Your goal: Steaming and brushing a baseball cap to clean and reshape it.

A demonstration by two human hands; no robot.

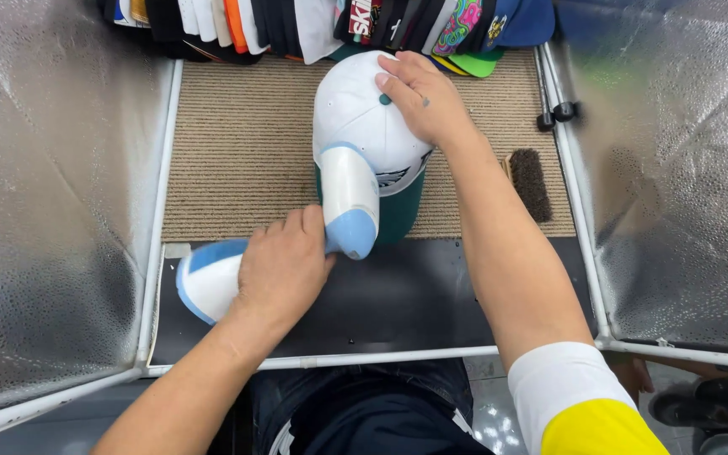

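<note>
Setting: silvery reflective panels (52, 211) are walling in a small work booth on both sides, framed by white tubes (157, 219).
Surface: a tan ribbed mat (238, 143) is covering the far part of the booth floor, and a black mat (406, 295) is lying along the near edge.
Cap: a white cap with a green brim (364, 118) is sitting crown-up in the middle of the booth, where the tan mat is meeting the black one.
Right hand: the right hand (423, 97) is resting on the cap's crown, fingers spread over the top and pressing down, steadying it rather than gripping it.
Left hand: the left hand (284, 265) is wrapping tightly around the handle of a white and light-blue handheld appliance (347, 198).
Appliance: its head is lying against the front of the cap, while the handle end is sticking out to the left past the knuckles.
Background: a row of stacked caps (330, 25) in many colours is lining the far edge.
Brush: a dark bristle brush (531, 181) is lying on the tan mat, to the right of the forearm.
</note>
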